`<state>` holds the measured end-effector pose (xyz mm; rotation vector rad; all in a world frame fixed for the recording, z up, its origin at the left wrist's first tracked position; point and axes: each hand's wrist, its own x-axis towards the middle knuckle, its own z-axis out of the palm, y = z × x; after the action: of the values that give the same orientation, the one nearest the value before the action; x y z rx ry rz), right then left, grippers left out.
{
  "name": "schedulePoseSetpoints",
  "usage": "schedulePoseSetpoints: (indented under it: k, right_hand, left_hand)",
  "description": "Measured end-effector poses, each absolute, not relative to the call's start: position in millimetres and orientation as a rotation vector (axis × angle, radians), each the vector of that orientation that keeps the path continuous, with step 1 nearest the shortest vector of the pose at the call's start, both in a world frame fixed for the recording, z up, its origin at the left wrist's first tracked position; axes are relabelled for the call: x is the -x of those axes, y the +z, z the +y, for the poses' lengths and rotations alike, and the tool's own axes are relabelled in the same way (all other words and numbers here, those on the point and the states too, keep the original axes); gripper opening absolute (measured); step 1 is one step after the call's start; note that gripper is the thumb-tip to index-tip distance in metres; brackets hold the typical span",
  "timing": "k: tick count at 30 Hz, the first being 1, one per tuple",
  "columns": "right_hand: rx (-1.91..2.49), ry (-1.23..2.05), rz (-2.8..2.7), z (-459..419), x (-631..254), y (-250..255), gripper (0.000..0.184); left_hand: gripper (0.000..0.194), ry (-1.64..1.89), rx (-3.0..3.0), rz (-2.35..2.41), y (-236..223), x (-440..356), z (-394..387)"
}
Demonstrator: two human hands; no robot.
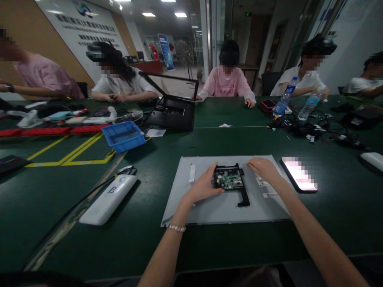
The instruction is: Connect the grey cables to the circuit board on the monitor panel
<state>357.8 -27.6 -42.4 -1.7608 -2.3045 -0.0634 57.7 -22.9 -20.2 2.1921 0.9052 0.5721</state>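
Observation:
A green circuit board [229,181] sits in a black plastic bracket [244,196] whose arm extends down toward me. Beneath it lies a flat grey panel [206,211] with white labels at the right and a white strip at the left. My left hand [202,186] grips the bracket's left side, thumb at the lower edge and fingers at the upper. Just right of the bracket, above the panel, my right hand [265,169] is closed with its fingertips together. Whatever it may hold is too small or hidden to make out.
A lit phone [299,175] lies right of the panel. To the left are a white power bank [109,199] with cables and a blue bin [124,135]. An open black frame [172,111] stands farther back. Bottles [285,97] and cables are at right; several people sit opposite.

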Motion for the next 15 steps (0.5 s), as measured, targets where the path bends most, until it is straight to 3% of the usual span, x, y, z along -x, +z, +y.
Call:
schedulePoseSetpoints:
  k: [15]
  right_hand:
    - [1.655,-0.078,-2.528,-7.6,-250.4,-14.9,0.024]
  left_hand:
    - [0.100,0.589,-2.219,0.896,-28.1,-57.9,-19.1]
